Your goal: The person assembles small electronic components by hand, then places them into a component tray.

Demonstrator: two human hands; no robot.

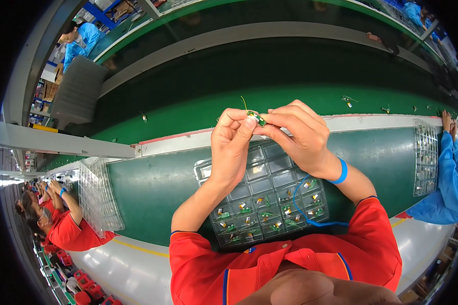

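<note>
A small green circuit board [258, 120] with a thin yellow-green wire standing up from it is held between my two hands, above the far edge of the bench. My left hand [231, 145] pinches its left end between thumb and fingers. At its right end, the fingertips of my right hand [303, 136] are closed on it too. Below my hands lies a clear plastic tray [258, 172] divided into compartments. Its nearer compartments hold several small green boards [265, 215] with silver and yellowish parts; the farther ones show none.
A blue wrist strap [342, 171] on my right wrist has a cord [296, 204] running over the tray. Beyond the pale rail [351, 123], a green belt [188, 109] carries scattered boards [348, 101]. More clear trays [99, 195] stand left and right, beside co-workers in red [76, 229] and blue [440, 201].
</note>
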